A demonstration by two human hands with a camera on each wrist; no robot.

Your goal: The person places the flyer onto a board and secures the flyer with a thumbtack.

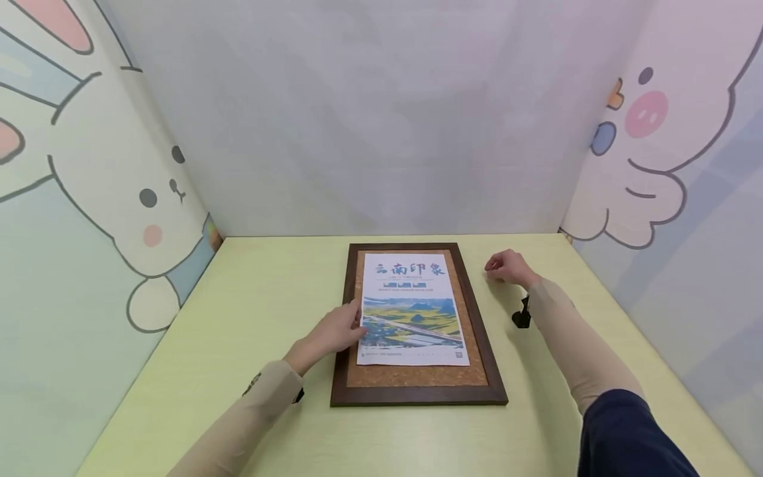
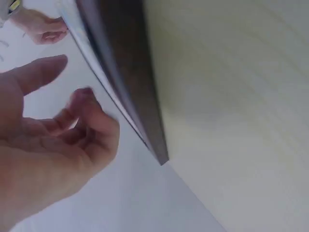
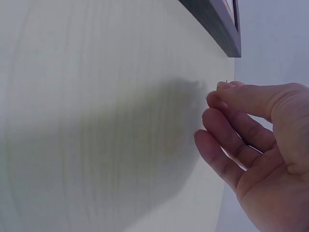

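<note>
A white poster (image 1: 411, 331) with blue lettering and a printed landscape lies on a brown-framed cork board (image 1: 417, 376). At the poster's left edge is my left hand (image 1: 335, 329), its thumb and bent fingers apart with nothing between them; whether it touches the paper I cannot tell. My right hand (image 1: 511, 267) hovers over the table right of the board. In the right wrist view, its thumb and forefinger pinch a tiny pin (image 3: 226, 81), of which only a thin point shows. The rest of the pin is hidden by the fingertips.
The board lies on a pale yellow-green table (image 1: 256, 285). A grey wall panel (image 1: 381, 119) stands behind it, and panels with a cartoon rabbit (image 1: 107, 172) and a cartoon pig (image 1: 667, 152) close off both sides.
</note>
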